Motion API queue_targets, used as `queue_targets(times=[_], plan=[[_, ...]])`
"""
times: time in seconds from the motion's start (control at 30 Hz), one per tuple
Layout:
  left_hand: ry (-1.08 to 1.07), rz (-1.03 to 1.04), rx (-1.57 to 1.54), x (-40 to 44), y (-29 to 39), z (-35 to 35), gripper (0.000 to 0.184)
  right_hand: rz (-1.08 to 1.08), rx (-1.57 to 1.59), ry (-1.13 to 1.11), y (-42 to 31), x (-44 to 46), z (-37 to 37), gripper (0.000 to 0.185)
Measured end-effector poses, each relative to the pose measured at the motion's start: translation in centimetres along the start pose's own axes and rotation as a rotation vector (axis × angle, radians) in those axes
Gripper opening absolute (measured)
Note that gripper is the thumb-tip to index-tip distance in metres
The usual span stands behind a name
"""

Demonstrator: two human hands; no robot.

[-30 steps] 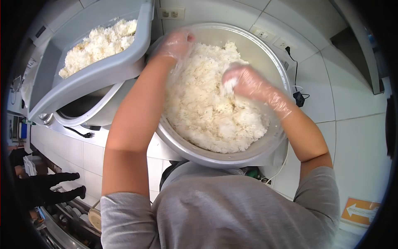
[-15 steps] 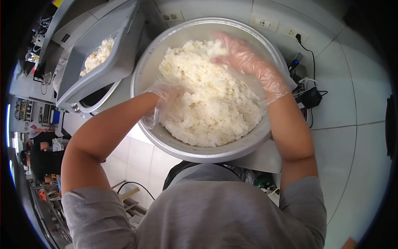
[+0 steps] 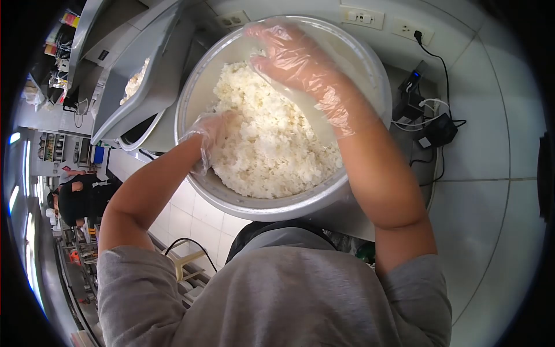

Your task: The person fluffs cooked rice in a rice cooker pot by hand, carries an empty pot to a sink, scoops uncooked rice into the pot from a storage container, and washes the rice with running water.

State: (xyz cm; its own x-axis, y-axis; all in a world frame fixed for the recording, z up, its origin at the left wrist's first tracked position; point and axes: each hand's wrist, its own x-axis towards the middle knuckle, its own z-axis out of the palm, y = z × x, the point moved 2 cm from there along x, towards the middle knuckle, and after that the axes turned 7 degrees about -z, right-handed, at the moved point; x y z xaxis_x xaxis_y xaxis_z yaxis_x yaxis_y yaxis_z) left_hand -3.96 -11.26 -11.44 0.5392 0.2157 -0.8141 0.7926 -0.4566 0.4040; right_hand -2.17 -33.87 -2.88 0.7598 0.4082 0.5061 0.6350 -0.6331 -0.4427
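A large round metal pot (image 3: 364,63) holds a big heap of cooked white rice (image 3: 272,144). My right hand (image 3: 289,55), in a clear plastic glove, is over the far part of the pot near its rim. Its fingers are bent and apart, with nothing seen in them. At the left side of the pot, my left hand (image 3: 214,130), also in a clear glove, presses into the edge of the rice. Its fingertips are hidden in the grains, so their grip does not show.
A grey plastic bin (image 3: 144,87) with some rice stands tilted to the left. Right of the pot lie black adapters (image 3: 436,132) and cables, plugged into a wall socket (image 3: 411,32). A person in dark clothes (image 3: 87,199) is far to the left.
My right hand has moved left and away from me, off the rice toward the far rim. My left hand stays at the rice's left edge. The view has shifted slightly.
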Motion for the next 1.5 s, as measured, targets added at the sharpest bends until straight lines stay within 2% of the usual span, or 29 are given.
queue_targets(times=[0.07, 0.17, 0.27, 0.37, 0.43, 0.5, 0.57, 0.63, 0.7, 0.73, 0.8, 0.83, 0.87, 0.93, 1.0, 1.1, 1.17, 1.23, 1.33, 1.43, 1.5], plan=[[0.070, -0.013, 0.104, -2.6, 0.6, 1.0, 0.036, 0.035, -0.007, 0.001, -0.4, 0.2, -0.8, 0.046], [0.031, 0.300, 0.376, -0.5, 0.1, 1.3, 0.033, 0.009, 0.013, 0.069, -0.5, 0.0, -0.6, 0.045], [0.297, 0.597, 1.007, 4.9, 0.0, 2.3, 0.032, -0.055, 0.113, 0.165, 0.3, -0.5, 0.1, 0.043], [0.169, 0.368, 0.560, -0.6, 1.9, 4.5, 0.044, -0.014, 0.194, 0.144, 1.1, -0.8, 0.6, 0.042], [0.230, 0.719, 1.047, 3.8, 2.0, 5.4, 0.038, 0.021, 0.230, 0.114, 1.5, -0.7, 1.1, 0.041], [0.278, 0.956, 1.433, 4.1, 2.9, 6.5, 0.033, 0.028, 0.257, 0.101, 2.0, -0.5, 1.7, 0.041], [0.318, 1.083, 1.714, 0.5, 5.1, 8.2, 0.030, 0.083, 0.375, 0.084, 2.8, -1.1, 2.1, 0.040], [0.252, 1.152, 1.475, 1.9, 6.3, 8.6, 0.030, 0.155, 0.428, 0.078, 3.0, -1.4, 1.8, 0.040], [0.232, 1.245, 1.550, 2.4, 8.0, 8.6, 0.031, 0.235, 0.416, 0.080, 2.7, -1.2, 1.0, 0.040], [0.243, 1.295, 1.755, 2.2, 8.8, 8.4, 0.031, 0.217, 0.415, 0.071, 2.3, -1.5, 0.4, 0.040], [0.237, 1.192, 1.230, 1.9, 9.0, 5.6, 0.056, 0.188, 0.424, 0.064, 0.4, -2.4, -0.9, 0.041], [0.221, 1.175, 0.952, 1.7, 9.1, 4.2, 0.069, 0.150, 0.369, -0.050, -1.4, -2.6, -1.2, 0.042], [0.166, 1.115, 0.883, 5.4, 10.4, 2.8, 0.072, 0.112, 0.315, -0.167, -3.6, -3.0, -1.4, 0.043], [0.149, 0.966, 0.775, 5.7, 10.6, 0.5, 0.077, -0.011, 0.083, -0.534, -8.8, -4.4, -0.1, 0.053], [0.222, 0.793, 0.708, -0.8, 10.0, -3.1, 0.080, -0.182, -0.059, -0.761, -10.4, -6.6, 4.1, 0.064], [0.245, 0.902, 0.558, 2.7, 9.6, -4.5, 0.088, -0.533, -0.228, -0.709, -12.0, -6.5, 8.9, 0.064], [0.312, 0.879, 0.487, 3.9, 9.8, -5.1, 0.085, -0.298, -0.165, -0.774, -12.5, -5.4, 11.5, 0.059], [0.346, 0.900, 0.419, 4.6, 9.7, -5.8, 0.083, -0.192, -0.178, -0.796, -12.7, -4.8, 13.8, 0.054], [0.351, 0.973, 0.323, 5.2, 9.5, -6.8, 0.075, -0.189, -0.296, -0.780, -12.9, -4.5, 16.1, 0.050], [0.326, 0.951, 0.496, 5.6, 9.8, -6.6, 0.069, -0.124, -0.332, -0.760, -12.7, -4.4, 17.0, 0.051], [0.340, 0.994, 0.490, 6.2, 9.7, -6.6, 0.065, -0.123, -0.333, -0.684, -12.0, -4.1, 17.3, 0.051]])
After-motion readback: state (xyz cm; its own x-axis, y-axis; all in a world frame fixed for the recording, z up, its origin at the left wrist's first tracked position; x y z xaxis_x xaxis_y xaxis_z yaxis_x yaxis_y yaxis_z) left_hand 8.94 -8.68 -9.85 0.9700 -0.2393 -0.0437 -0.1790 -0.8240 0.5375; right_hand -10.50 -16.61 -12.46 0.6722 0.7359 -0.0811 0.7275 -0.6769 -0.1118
